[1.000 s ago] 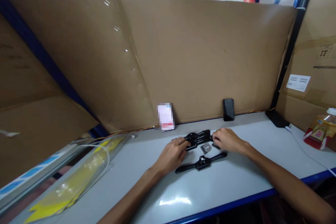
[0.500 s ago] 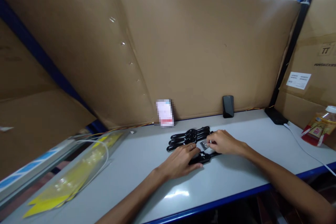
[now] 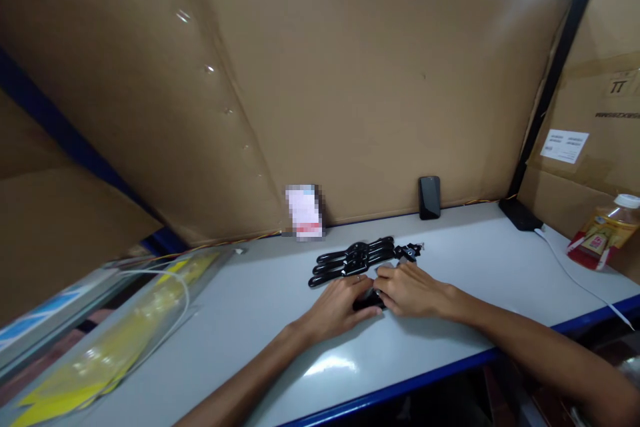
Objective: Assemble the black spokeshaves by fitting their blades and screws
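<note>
In comes the right hand (image 3: 413, 290)! Since the frame half a second earlier it has slid leftward, off the flat grey plate and up against the left hand (image 3: 340, 307).

Head view, and the left hand is half curled, thumb on the near side and fingers on the far side of a glossy black tool (image 3: 367, 300), gripping it just above the table. Only the dark middle of that tool peeps out between the two hands; its handles are covered. The right hand is bent at the knuckles, its fingertips meeting the tool, and whether it pinches anything cannot be told.

Right behind them, three black tools (image 3: 356, 257) lie side by side, smooth rounded handles flaring from blocky centres, their shine catching the light. A sliver of grey plate (image 3: 384, 267) shows behind the right fingers, mostly hidden. To its right sit small, jagged black parts (image 3: 409, 253), too small to make out.

The table (image 3: 250, 347) is smooth and glossy, the cardboard wall (image 3: 325, 80) matt and creased. Against it leans a dark phone (image 3: 429, 198); farther left, a pale rectangular item (image 3: 305, 213) is pixelated beyond reading. The crinkled clear-and-yellow plastic bag (image 3: 115, 340) runs near the left edge.
</note>
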The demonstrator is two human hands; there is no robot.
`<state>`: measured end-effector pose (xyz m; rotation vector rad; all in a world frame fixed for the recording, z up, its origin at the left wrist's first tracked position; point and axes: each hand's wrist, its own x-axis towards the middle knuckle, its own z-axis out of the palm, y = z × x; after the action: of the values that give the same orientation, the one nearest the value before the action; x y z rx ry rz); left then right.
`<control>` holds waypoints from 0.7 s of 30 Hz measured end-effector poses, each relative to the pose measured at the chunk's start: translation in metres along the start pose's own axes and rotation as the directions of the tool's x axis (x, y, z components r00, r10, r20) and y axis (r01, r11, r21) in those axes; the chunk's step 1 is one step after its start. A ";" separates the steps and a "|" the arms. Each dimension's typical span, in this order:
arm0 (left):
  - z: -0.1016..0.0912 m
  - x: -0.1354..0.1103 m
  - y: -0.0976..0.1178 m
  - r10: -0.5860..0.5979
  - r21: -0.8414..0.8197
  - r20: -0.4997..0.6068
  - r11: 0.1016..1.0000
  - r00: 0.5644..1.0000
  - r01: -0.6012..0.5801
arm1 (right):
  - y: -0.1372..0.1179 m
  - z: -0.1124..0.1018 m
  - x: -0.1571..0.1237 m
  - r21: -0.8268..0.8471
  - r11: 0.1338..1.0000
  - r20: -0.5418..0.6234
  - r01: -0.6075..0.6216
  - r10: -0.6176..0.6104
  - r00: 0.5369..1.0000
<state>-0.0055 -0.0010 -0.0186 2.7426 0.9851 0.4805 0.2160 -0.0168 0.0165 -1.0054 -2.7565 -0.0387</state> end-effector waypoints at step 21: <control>0.000 0.002 0.000 -0.021 -0.013 0.007 1.000 1.000 0.021 | -0.001 0.005 0.002 0.051 0.999 0.032 -0.002 0.001 0.999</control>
<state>-0.0045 0.0005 -0.0179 2.7173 1.0044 0.4719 0.2131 -0.0158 0.0116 -1.0035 -2.7710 0.0480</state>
